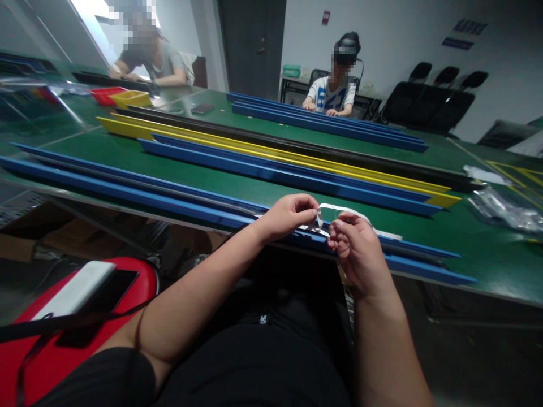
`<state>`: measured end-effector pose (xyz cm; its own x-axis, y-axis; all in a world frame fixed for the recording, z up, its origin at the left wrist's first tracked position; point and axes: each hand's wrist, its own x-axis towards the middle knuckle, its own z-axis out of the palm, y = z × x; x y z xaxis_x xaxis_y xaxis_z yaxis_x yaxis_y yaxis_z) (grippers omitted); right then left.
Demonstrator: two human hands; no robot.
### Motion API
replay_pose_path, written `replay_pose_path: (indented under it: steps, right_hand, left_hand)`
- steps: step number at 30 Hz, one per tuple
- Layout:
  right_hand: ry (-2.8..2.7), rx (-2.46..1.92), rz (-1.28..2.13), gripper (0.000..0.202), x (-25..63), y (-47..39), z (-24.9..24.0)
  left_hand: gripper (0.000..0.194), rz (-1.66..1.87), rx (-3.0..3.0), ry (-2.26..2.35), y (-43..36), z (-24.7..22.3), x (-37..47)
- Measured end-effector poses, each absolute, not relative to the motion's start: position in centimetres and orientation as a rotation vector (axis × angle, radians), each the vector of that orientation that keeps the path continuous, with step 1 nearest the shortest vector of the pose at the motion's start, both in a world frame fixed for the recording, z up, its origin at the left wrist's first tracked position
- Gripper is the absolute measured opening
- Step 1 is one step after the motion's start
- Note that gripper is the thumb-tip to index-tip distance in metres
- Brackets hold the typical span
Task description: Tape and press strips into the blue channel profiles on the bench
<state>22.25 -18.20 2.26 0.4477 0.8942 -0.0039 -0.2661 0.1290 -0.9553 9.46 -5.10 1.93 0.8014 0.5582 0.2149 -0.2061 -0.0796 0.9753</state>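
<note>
My left hand (292, 216) pinches a narrow white strip (345, 208) that looks like tape, just above a long blue channel (127, 186). The strip arches from the left fingertips over to my right hand (354, 243), where its far end (388, 234) trails past the knuckles toward the table. My right fingers are curled together close to the strip's lower part; what exactly sits between them is too small to make out. The blue channel lies along the table's near edge, with a dark strip inside it, and passes beneath both hands.
Beyond lie another blue channel (288, 175), a yellow channel (271, 154) and a black one (297, 141). Clear plastic bags (509, 209) rest at right. A red stool (136, 282) stands at my left, bearing a white box (80, 288). Two people sit across the green table (195, 127).
</note>
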Motion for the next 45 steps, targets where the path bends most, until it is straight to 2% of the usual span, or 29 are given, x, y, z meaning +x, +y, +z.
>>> replay_pose_path:
  steps: [6,10,20,31,41,45]
  right_hand:
    - [-0.800,-1.291,0.971,0.027,22.4,-18.4,2.1]
    - [-0.892,-1.340,0.941,0.024,22.5,-18.7,2.1]
    - [-0.899,-1.138,0.979,0.019,23.2,-19.7,3.7]
    - [-1.239,-1.259,0.923,0.009,24.6,-22.0,4.9]
    - [-0.808,-1.170,0.704,0.007,25.8,-21.0,4.2]
    - [-0.772,-1.261,0.603,0.022,26.6,-21.0,3.8]
  left_hand:
    - [0.011,0.674,1.468,0.331,-5.0,2.2,9.5]
    - [0.009,0.705,1.438,0.354,-5.0,2.4,9.4]
    - [0.007,0.756,1.361,0.409,-4.9,2.1,9.6]
    - [0.006,0.762,1.290,0.366,-4.4,1.4,10.0]
    - [0.009,0.790,1.216,0.406,-4.4,1.5,10.0]
    - [0.012,0.871,1.189,0.413,-4.5,1.6,9.9]
